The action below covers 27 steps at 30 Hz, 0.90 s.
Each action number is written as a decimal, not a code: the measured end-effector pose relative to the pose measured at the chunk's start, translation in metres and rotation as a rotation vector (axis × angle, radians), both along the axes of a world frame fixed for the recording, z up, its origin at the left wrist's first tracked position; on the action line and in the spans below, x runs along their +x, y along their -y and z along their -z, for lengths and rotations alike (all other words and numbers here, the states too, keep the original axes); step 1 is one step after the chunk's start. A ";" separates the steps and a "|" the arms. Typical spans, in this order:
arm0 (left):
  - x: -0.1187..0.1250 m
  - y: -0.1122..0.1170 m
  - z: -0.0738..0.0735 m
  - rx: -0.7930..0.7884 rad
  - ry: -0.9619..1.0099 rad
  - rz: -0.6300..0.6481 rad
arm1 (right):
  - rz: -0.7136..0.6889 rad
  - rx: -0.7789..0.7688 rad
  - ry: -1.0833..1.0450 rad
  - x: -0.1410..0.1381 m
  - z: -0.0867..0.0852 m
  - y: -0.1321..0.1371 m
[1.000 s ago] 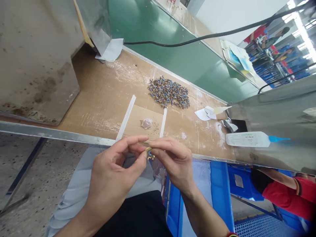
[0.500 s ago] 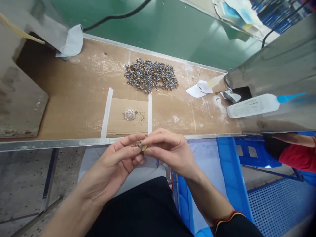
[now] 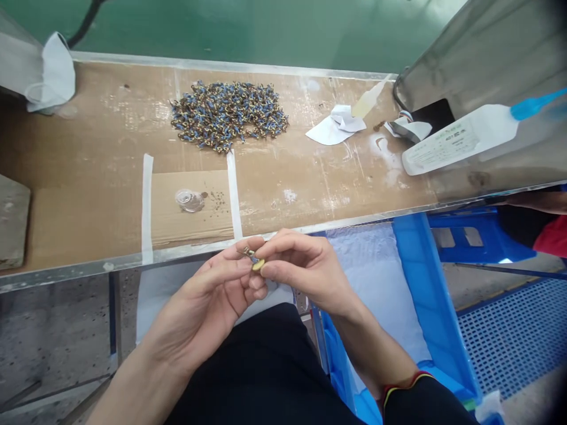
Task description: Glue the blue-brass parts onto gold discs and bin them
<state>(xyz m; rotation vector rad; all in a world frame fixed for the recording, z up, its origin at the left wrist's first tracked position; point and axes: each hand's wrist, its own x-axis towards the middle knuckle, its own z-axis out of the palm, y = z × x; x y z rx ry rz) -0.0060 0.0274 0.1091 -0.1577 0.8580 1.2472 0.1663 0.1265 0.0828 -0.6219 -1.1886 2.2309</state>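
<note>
By the table edge (image 3: pixel 124 261), hands (image 3: pixel 217 301) (image 3: pixel 310 268) meet.

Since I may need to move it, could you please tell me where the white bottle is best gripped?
I'd probably grip the white bottle by its broad body, coming from the left: the blue nozzle is slim, and the metal panel is on the right.

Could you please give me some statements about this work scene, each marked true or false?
1. The left hand and right hand both hold a small piece. True.
2. The bottle has a red tip. False: its tip is blue.
3. A pile of small parts lies on the cardboard. True.
4. The blue tub is on the person's left. False: it is on the right.
5. The clear dish sits between two white tape strips. True.
</note>
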 end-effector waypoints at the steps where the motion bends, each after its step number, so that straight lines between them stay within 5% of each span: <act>1: 0.002 -0.002 0.000 0.008 -0.007 0.016 | 0.003 -0.033 -0.010 0.003 0.001 0.000; 12: 0.029 -0.026 0.000 -0.012 -0.067 0.132 | 0.058 -0.084 0.024 0.038 0.002 -0.008; 20: 0.055 -0.025 0.030 -0.017 -0.575 0.319 | 0.201 0.371 0.247 0.085 0.006 0.002; 24: 0.066 -0.020 0.041 -0.001 -0.638 0.489 | 0.285 0.280 0.287 0.117 0.027 0.013; 27: 0.061 -0.009 0.052 -0.011 -0.703 0.559 | 0.487 0.076 0.520 0.143 0.068 -0.002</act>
